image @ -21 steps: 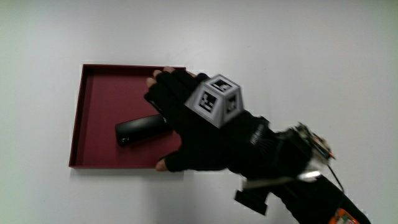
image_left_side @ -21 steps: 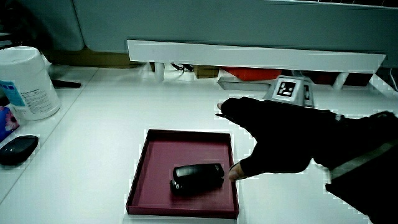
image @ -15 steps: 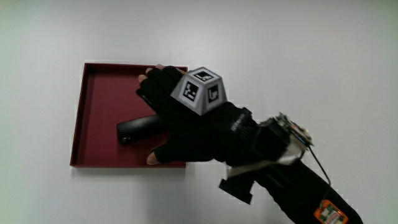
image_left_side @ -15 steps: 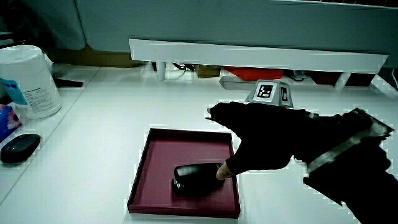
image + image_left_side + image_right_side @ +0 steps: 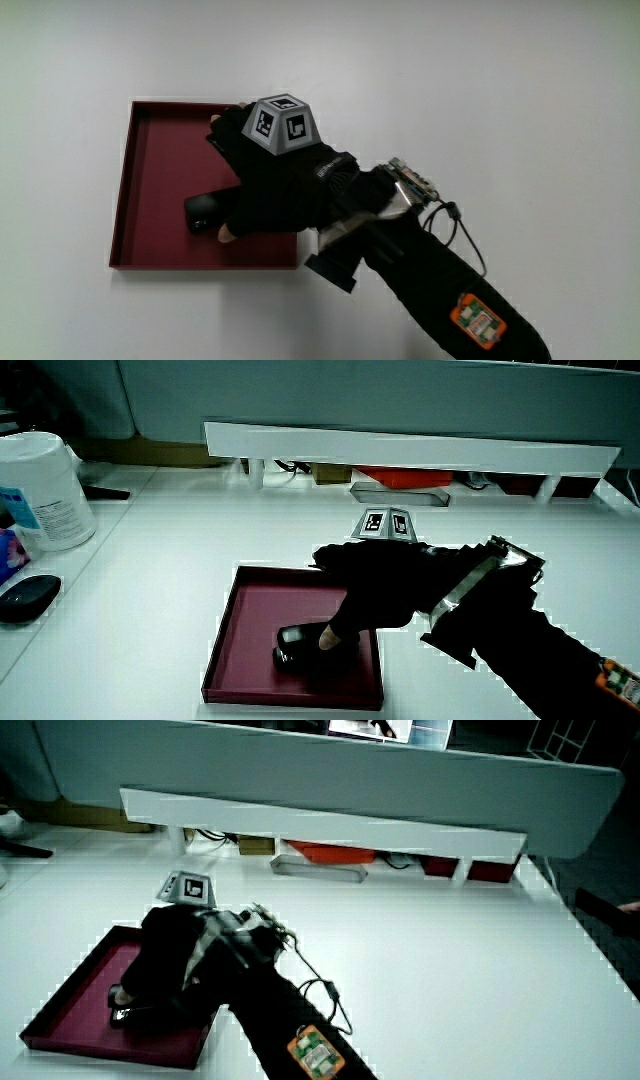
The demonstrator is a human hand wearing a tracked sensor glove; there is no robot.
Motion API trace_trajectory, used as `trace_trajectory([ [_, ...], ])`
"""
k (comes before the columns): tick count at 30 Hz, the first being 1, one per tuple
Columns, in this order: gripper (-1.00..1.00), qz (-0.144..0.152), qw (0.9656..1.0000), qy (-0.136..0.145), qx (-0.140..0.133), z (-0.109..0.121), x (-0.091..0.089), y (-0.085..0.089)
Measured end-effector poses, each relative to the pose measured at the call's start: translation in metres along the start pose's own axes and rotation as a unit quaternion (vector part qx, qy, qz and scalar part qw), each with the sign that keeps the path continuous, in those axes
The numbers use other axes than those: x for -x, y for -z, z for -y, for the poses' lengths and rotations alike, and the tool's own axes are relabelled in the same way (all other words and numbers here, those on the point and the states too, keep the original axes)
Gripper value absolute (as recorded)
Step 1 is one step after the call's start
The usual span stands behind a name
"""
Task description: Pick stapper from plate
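I am seeing the hand [image 5: 270, 180] lying over the black stapler [image 5: 200, 213], which is resting flat inside the dark red square tray [image 5: 150, 170] on the white bench [image 5: 450, 80]. The hand is covering most of the stapler, so only one end is showing. I cannot tell whether the hand is actually gripping it or just resting on it.

The stapler's long axis is running roughly along the tray's rim nearest the person, slightly tilted. Its uncovered end is pointing away from the forearm [image 5: 430, 280], toward a side wall of the tray. It is sitting closer to that nearest rim than to the farthest one, and it is touching neither. Bare tray floor is showing between the uncovered end and the side wall.

In a side view, a white tub [image 5: 40, 490] and a small dark object [image 5: 28, 600] are standing well apart from the tray.
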Motion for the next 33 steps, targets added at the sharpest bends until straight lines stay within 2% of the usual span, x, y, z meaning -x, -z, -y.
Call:
trace_trajectory([
  [3,0.0,-0.005,1.0,-0.003,-0.001,-0.005,0.0,0.004],
  [5,0.0,0.002,1.0,0.006,0.004,-0.013,-0.003,0.011],
  [7,0.0,0.001,1.0,0.003,0.009,-0.017,-0.002,0.016],
  [8,0.0,0.001,0.9999,-0.002,0.017,-0.02,-0.002,0.019],
  [11,0.0,0.002,0.9995,0.008,0.031,-0.027,-0.005,0.027],
  [13,0.0,-0.003,0.9996,-0.001,0.029,-0.027,-0.004,0.028],
  [15,0.0,0.005,0.9997,0.009,0.024,-0.03,-0.005,0.03],
  [16,0.0,0.003,0.9994,0.013,0.031,-0.031,-0.006,0.031],
  [18,0.0,0.002,0.9996,0.008,0.027,-0.031,-0.006,0.031],
  [20,0.11,-0.002,0.9996,0.008,0.026,-0.032,-0.007,0.032],
  [24,0.32,-0.003,1.0,0.005,0.007,-0.032,-0.009,0.034],
  [33,0.79,-0.01,0.9986,-0.019,-0.048,-0.031,-0.008,0.032],
])
